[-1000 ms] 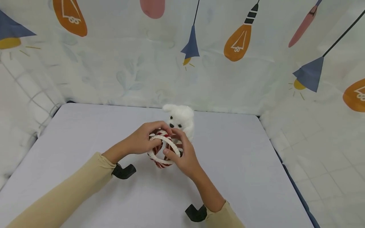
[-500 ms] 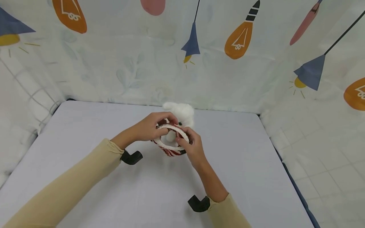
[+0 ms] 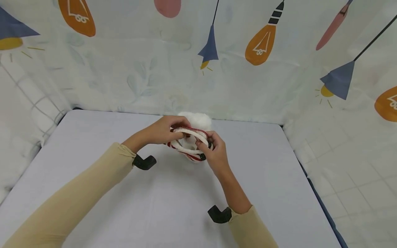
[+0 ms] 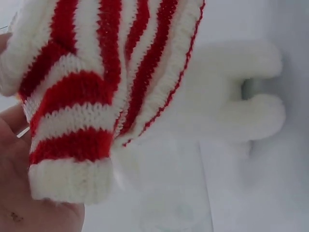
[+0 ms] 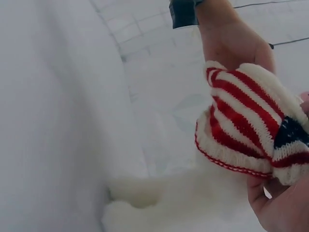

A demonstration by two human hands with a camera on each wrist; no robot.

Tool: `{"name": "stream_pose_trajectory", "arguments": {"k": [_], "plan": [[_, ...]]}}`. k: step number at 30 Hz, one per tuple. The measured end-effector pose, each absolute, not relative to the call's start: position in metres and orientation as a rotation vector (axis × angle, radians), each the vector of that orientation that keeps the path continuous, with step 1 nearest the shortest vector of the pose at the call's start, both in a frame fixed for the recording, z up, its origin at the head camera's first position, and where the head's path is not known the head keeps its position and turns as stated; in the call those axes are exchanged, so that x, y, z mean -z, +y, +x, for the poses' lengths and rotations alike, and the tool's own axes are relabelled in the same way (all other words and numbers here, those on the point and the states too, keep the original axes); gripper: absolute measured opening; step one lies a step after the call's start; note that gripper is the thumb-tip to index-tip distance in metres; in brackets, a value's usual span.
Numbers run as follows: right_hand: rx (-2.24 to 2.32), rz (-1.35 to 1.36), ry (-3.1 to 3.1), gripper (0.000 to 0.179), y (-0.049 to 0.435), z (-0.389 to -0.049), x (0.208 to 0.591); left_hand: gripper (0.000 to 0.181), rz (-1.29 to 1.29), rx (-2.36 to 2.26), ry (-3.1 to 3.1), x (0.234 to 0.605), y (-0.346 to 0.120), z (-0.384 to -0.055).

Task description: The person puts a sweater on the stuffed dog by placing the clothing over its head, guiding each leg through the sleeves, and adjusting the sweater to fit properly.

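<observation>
A small knitted sweater [image 3: 193, 151] with red and white stripes and a dark blue patch is stretched into a ring at the plush toy's head. My left hand [image 3: 164, 130] grips its rim from the left, thumb inside the opening. On the other side my right hand [image 3: 218, 153] pinches the rim, thumb also inside. Behind and partly within the ring is the white plush toy [image 3: 199, 120]; its face is hidden. Seen from the left wrist, a ribbed sleeve of the sweater [image 4: 72, 116] hangs down, while the toy's legs [image 4: 260, 116] stay uncovered.
A pale covered table [image 3: 161, 206] lies under the hands. Patterned cloth walls [image 3: 173, 79] rise behind it and at both sides. Black curved pieces [image 3: 144, 162] stick out at both wrists, by the beige sleeves [image 3: 90, 186].
Both hands have moved away from me and slightly right, carrying the sweater to the toy's head. Its opening is spread wider. The toy's face, visible earlier, is now out of sight.
</observation>
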State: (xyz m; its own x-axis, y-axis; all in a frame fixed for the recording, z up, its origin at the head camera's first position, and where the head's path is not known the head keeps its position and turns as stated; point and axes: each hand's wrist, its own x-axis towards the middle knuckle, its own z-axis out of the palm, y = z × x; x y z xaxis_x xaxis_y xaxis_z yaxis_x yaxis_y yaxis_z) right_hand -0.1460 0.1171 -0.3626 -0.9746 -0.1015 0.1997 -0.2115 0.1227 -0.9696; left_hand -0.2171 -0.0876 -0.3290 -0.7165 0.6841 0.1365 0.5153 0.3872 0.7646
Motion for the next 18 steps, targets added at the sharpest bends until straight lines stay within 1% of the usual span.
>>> {"name": "stream_pose_trajectory", "arguments": {"k": [5,12,15,18], "plan": [[-1.781,0.287,-2.322,0.02,0.118,-0.155,0.362,0.017,1.022,-1.245,2.566,0.331,-0.08,-0.223],[-1.395,0.198,-2.356,0.038,0.116,-0.168,0.362,0.007,1.024,-1.24,2.78,0.334,-0.068,-0.232],[-1.335,0.206,-2.35,0.038,0.115,-0.173,0.36,0.006,1.054,-1.206,2.834,0.334,-0.063,-0.237],[-1.298,0.208,-2.342,0.035,0.115,-0.177,0.36,0.009,1.045,-1.175,2.857,0.334,-0.059,-0.24]]}}
